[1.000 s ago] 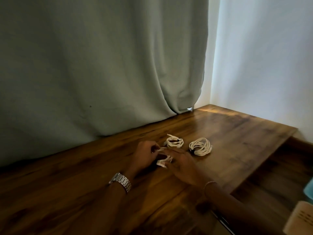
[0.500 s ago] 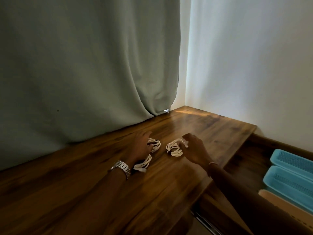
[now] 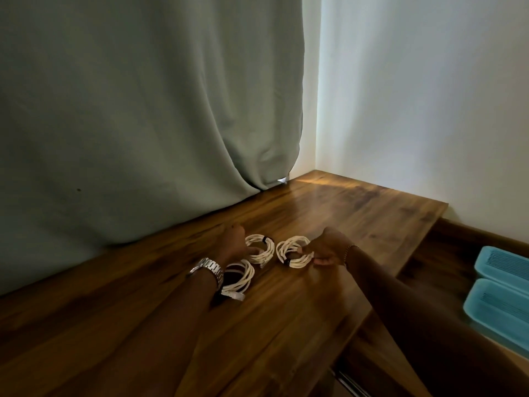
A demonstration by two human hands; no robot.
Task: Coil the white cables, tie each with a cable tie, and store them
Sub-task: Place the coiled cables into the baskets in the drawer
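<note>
Three coiled white cables lie on the wooden table (image 3: 357,224). My right hand (image 3: 326,246) pinches the right coil (image 3: 292,247), which has a dark tie at its near side. The middle coil (image 3: 262,247) carries a black tie at its far edge; the fingers of my left hand (image 3: 233,243) curl onto its left side. A third coil (image 3: 239,277) with a white plug end lies nearer to me, partly hidden under my left wrist and its metal watch.
A grey-green curtain (image 3: 143,124) hangs along the table's far edge. A white wall closes the right side. Two light blue trays (image 3: 503,305) sit on the floor past the table's right edge.
Both hands left the near coil. My right hand moved to the right coil and took hold of it; my left hand reached to the middle coil. The camera turned right, showing the blue trays.
</note>
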